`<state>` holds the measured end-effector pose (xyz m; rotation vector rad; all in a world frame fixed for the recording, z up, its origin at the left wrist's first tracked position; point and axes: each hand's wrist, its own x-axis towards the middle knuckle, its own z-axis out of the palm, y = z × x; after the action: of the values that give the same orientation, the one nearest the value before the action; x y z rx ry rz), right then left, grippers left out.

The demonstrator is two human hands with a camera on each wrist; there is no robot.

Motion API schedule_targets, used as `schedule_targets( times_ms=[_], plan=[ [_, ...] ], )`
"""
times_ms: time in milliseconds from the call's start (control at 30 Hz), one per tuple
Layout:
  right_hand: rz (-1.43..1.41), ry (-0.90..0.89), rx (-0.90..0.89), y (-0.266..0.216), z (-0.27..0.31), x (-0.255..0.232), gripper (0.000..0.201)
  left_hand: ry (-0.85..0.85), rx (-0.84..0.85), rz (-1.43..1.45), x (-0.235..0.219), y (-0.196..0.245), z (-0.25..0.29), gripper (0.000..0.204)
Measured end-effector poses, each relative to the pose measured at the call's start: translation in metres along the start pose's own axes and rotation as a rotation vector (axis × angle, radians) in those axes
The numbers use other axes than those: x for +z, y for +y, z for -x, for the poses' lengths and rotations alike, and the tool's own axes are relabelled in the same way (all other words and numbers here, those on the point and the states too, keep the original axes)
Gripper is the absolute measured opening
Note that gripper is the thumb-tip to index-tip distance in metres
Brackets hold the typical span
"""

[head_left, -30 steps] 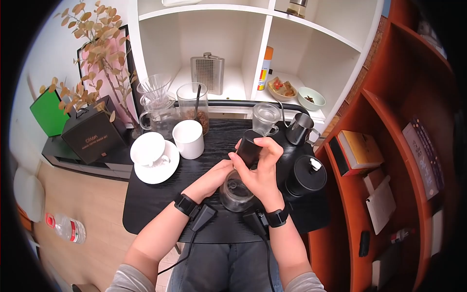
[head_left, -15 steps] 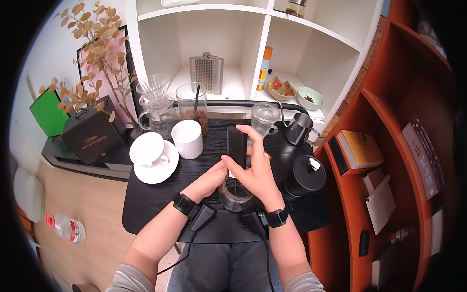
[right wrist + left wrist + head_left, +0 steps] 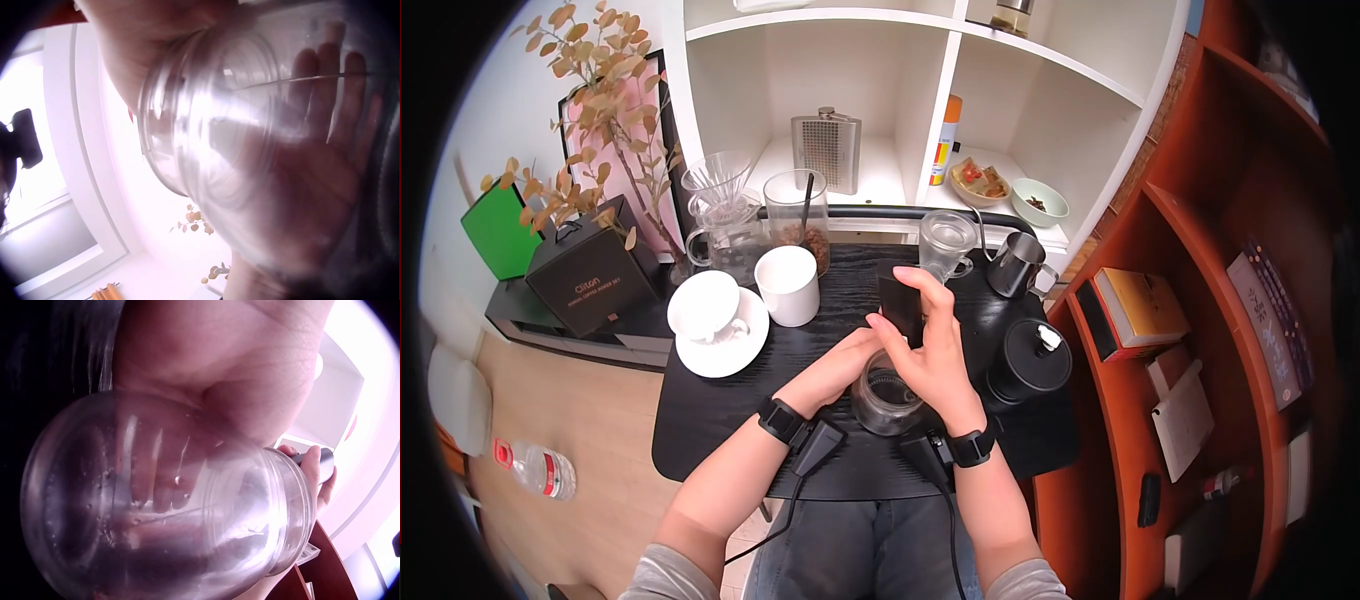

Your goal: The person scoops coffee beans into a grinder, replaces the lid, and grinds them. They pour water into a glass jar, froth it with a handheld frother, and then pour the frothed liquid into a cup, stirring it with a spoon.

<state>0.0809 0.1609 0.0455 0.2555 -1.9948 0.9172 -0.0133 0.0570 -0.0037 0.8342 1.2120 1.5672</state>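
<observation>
In the head view, a clear glass jar (image 3: 887, 405) stands on the black table, its mouth uncovered. The left hand (image 3: 838, 372) holds the jar from its far left side, partly hidden. Above the jar the right hand (image 3: 932, 355) grips a dark block-like object (image 3: 899, 300) between thumb and fingers. In the left wrist view the glass jar (image 3: 156, 506) shows droplets, with the left hand (image 3: 219, 356) against it and the dark object (image 3: 327, 464) beyond its mouth. Through the glass jar (image 3: 219, 125), the right wrist view shows the left hand's fingers (image 3: 325, 94).
A white mug (image 3: 787, 287), tilted cup and saucer (image 3: 718, 362) sit left; behind are a glass dripper (image 3: 718, 185) and a tall glass of brown pieces (image 3: 818, 247). A glass cup (image 3: 946, 243), metal pitcher (image 3: 1013, 265) and black lidded canister (image 3: 1028, 365) stand right.
The right hand and dark object have shifted left from a second ago. The object stood more upright half a second ago and now tilts. The left hand and jar look nearly unmoved.
</observation>
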Motion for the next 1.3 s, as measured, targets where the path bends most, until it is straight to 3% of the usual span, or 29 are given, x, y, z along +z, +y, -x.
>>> schedule_targets(
  times_ms=[167, 400, 500, 567, 633, 700, 833, 900, 1033, 1100, 1133, 1300],
  plan=[
    [0.002, 0.108, -0.017, 0.006, 0.004, 0.006, 0.059, -0.019, 0.016, 0.025, 0.001, 0.001, 0.000, 0.045],
    [-0.106, 0.123, 0.073, 0.005, 0.005, 0.004, 0.063, 0.002, -0.017, 0.008, 0.002, 0.002, 0.000, 0.041],
    [-0.171, 0.086, 0.176, -0.009, -0.002, 0.000, 0.065, 0.065, -0.017, 0.005, 0.002, -0.002, 0.000, 0.038],
    [-0.207, -0.082, 0.301, -0.013, -0.005, -0.004, 0.066, 0.055, 0.009, -0.031, 0.001, -0.003, 0.000, 0.041],
    [-0.229, -0.071, 0.309, -0.013, -0.005, -0.004, 0.065, 0.041, 0.034, -0.071, 0.004, 0.000, 0.001, 0.044],
    [-0.201, -0.107, 0.217, -0.009, -0.005, -0.003, 0.060, 0.083, 0.075, -0.043, 0.013, 0.008, 0.005, 0.045],
    [-0.245, -0.183, 0.224, -0.013, -0.008, -0.005, 0.055, 0.100, 0.021, 0.026, 0.008, 0.002, 0.004, 0.037],
    [-0.181, -0.088, 0.085, -0.007, -0.004, -0.001, 0.051, 0.075, 0.042, 0.025, 0.007, 0.001, 0.004, 0.039],
    [-0.101, -0.063, 0.051, 0.001, 0.003, 0.002, 0.052, 0.059, 0.034, 0.037, 0.007, 0.004, 0.004, 0.041],
    [-0.124, 0.046, 0.038, 0.008, 0.008, 0.006, 0.052, 0.001, 0.021, 0.007, 0.003, 0.002, 0.001, 0.043],
    [-0.004, 0.034, -0.020, 0.005, 0.004, 0.004, 0.059, 0.003, 0.024, 0.008, 0.003, 0.003, 0.002, 0.043],
    [-0.079, 0.065, -0.041, -0.001, -0.001, 0.003, 0.062, 0.020, 0.059, 0.032, 0.012, 0.011, 0.006, 0.042]
  ],
)
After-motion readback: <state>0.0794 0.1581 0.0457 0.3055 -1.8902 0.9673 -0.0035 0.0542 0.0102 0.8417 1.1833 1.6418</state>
